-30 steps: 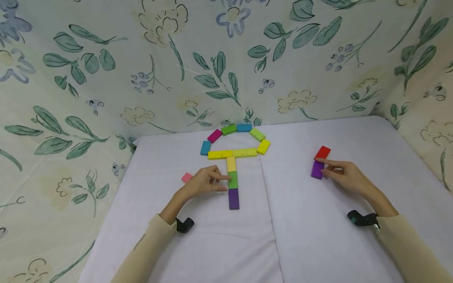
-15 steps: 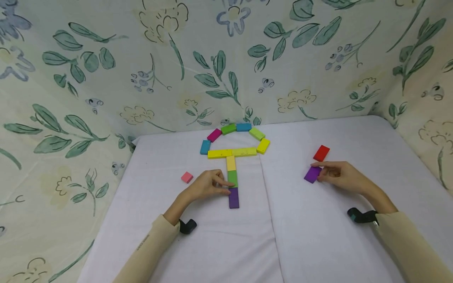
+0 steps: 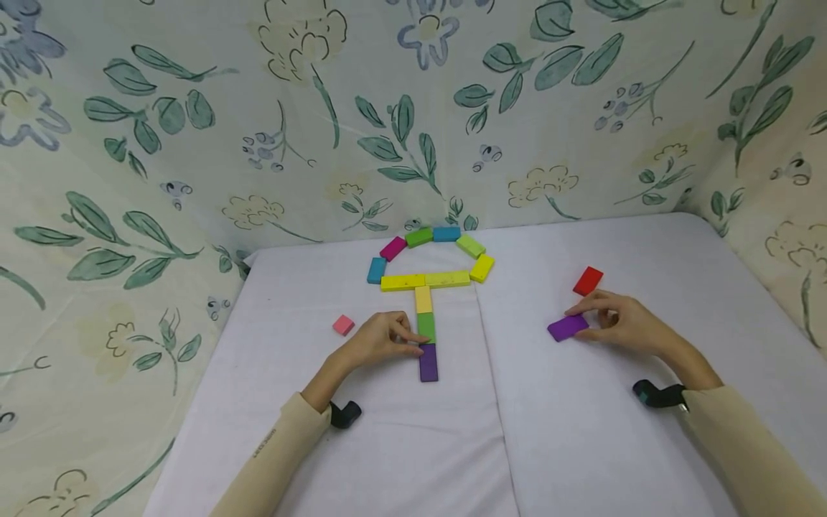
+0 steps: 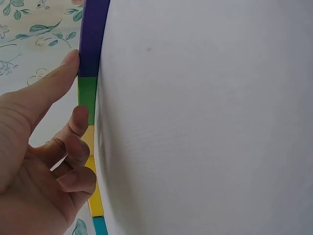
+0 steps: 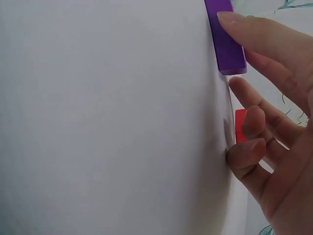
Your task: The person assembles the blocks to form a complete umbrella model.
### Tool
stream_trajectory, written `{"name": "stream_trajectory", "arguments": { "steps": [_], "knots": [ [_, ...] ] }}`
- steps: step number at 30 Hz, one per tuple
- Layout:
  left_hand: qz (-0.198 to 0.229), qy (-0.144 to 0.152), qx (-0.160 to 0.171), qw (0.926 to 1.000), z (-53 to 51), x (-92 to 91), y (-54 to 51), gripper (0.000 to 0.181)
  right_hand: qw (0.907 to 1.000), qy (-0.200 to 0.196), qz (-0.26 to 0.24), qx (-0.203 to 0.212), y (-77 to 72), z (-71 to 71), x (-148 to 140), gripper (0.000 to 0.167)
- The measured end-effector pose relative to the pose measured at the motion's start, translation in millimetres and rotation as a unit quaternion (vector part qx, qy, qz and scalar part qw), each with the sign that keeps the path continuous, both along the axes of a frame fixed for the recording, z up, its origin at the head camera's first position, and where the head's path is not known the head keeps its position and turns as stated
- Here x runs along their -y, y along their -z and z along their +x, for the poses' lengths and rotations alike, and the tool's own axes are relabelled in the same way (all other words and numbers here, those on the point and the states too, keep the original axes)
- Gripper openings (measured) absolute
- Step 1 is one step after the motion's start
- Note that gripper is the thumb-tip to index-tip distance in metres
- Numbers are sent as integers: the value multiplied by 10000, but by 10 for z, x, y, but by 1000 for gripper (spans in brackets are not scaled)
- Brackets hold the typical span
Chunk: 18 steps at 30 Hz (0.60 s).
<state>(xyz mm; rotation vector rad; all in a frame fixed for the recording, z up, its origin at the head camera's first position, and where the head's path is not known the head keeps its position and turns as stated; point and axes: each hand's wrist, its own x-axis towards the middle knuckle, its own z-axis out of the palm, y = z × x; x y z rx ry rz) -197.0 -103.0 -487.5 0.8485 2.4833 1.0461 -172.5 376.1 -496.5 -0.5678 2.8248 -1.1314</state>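
My right hand (image 3: 623, 323) pinches one end of a bright purple block (image 3: 566, 328) between thumb and fingers, low at the white cloth. Just behind it lies a red block (image 3: 588, 281). At the foot of a column of blocks, my left hand (image 3: 371, 341) touches the joint of a dark purple block (image 3: 428, 368) and a green block (image 3: 426, 327). In the left wrist view the thumb rests against the dark purple block (image 4: 93, 44), with the other fingers loosely bent beside the green one. A pale yellow block (image 3: 423, 299) tops the column.
Two long yellow blocks (image 3: 403, 282) form a bar above the column. An arc of several coloured blocks, among them a magenta block (image 3: 393, 249) and a blue block (image 3: 446, 234), curves over it. A pink block (image 3: 343, 325) lies left. Floral fabric (image 3: 400, 72) rises behind the cloth.
My right hand has drawn the bright purple block left and away from the red one, turning it nearly crosswise. My left hand has slid down the column from the green block to its joint.
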Motion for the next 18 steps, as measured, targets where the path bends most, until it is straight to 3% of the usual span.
{"name": "stream_trajectory", "arguments": {
  "steps": [8, 18],
  "knots": [
    [-31, 46, -57, 10000, 2, 0, 5, 28, 9998, 74, 159, -4, 53, 34, 67, 34],
    [-85, 24, 40, 10000, -18, -10, 8, 28, 9991, -292, -19, -309, 29, 96, 305, 29]
  ]
}}
